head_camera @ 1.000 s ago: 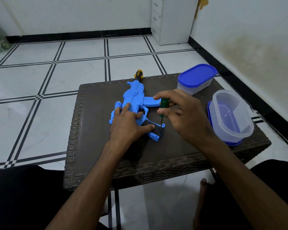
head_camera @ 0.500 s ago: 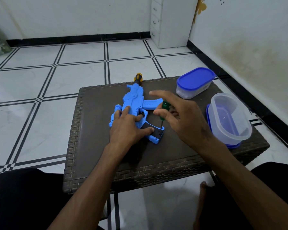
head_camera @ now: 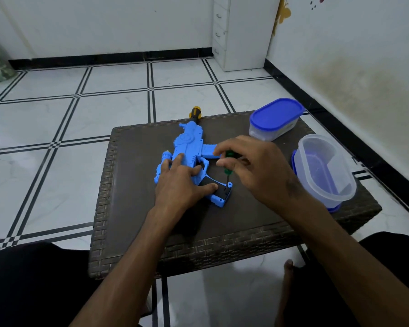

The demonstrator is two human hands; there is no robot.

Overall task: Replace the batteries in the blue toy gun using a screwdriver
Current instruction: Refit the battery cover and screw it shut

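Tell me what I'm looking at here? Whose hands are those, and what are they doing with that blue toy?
There is no machine here. These are a person's own two hands, filmed by a camera worn on their head that looks down at a small dark woven table.

On it lies a blue toy gun. The left hand rests flat on it to keep it from sliding. The right hand pinches a little green screwdriver with its fingers. The tip points down at the black panel on the handle, probably the battery door.

At the right stand a closed box with a blue lid and an open clear tub sitting on its blue lid.
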